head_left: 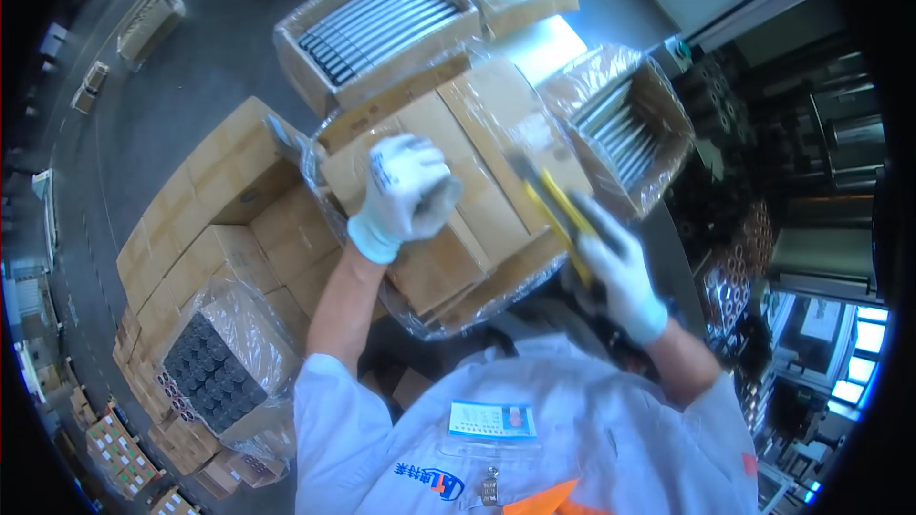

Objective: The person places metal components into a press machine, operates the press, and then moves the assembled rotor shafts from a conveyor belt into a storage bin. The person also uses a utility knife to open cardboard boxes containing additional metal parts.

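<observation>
Left grip (405,189) over cardboard (482,172) in box (506,291)

The left hand (408,186) wears a white glove with dark print on its back and a pale aqua cuff (372,240) at the wrist; the right hand (615,267) wears a similar white glove, greyer over the fingers. Nearer the body than both hands is a pale grey-blue shirt (620,429), its sleeves ending well short of the gloves. Below the left hand sits a blue-and-red emblem (437,483), and between the hands, lower down, a blue-and-white badge (491,419), a metal clip (490,486) and a pointed orange piece (542,499).
</observation>
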Motion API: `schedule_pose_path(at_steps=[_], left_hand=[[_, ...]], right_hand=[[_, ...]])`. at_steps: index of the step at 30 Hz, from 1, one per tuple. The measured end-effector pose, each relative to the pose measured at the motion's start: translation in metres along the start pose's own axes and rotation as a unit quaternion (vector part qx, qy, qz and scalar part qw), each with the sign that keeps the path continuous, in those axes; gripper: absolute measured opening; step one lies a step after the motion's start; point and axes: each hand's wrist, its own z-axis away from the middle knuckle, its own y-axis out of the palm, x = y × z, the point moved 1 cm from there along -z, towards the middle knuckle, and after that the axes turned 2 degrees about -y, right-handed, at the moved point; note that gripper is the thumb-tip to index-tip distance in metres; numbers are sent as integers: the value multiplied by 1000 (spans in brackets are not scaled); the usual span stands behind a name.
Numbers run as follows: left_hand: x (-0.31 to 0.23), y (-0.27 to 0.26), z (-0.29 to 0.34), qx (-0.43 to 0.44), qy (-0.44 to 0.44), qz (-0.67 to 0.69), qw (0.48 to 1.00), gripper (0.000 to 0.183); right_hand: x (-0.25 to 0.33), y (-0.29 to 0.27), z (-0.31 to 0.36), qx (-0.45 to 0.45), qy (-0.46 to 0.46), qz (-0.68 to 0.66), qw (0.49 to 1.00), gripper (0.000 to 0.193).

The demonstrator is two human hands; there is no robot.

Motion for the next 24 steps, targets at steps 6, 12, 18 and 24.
schedule_pose_path(at_steps=[6, 12, 18, 24], left_hand=[[-12, -6, -22, 25, 10, 54, 998, 16], [-20, -22, -21, 30, -15, 40, 999, 16], [-1, 11, -28, 86, -244, -2, 966, 30], [-124, 103, -140, 97, -265, 142, 949, 38]], right_hand=[[-26, 67, -151, 28, -299, 198, 933, 52], [-9, 42, -119, -103, -313, 222, 918, 46], [-7, 42, -121, -109, -367, 573, 725, 32], [19, -122, 39, -199, -423, 356, 809, 47]])
